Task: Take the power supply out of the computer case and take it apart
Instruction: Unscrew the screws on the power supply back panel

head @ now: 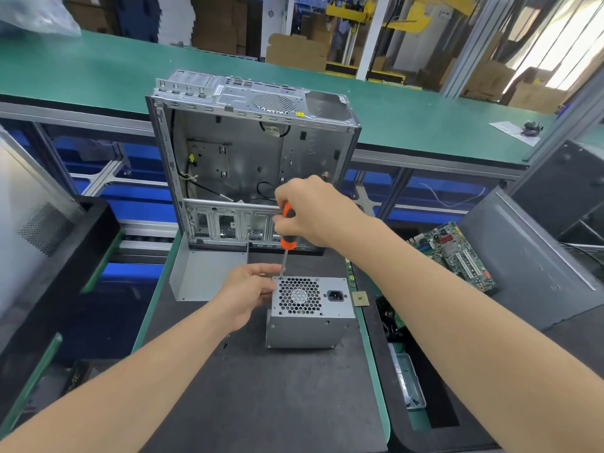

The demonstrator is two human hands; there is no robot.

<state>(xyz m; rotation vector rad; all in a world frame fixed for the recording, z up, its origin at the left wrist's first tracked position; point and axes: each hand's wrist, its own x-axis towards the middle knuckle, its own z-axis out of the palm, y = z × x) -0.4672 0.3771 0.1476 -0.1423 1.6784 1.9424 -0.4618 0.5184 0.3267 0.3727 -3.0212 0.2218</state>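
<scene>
Dark bench mat (261, 387), frame center: power supply (310, 317) out of case (251, 152). Left hand (246, 291) grips it; right hand (307, 210) grips screwdriver (287, 230) on corner screw. Teardown just starting.

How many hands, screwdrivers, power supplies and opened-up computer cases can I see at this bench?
Hands: 2, the left hand and the right hand
Screwdriver: 1
Power supply: 1
Open computer case: 1
Total: 5
</scene>
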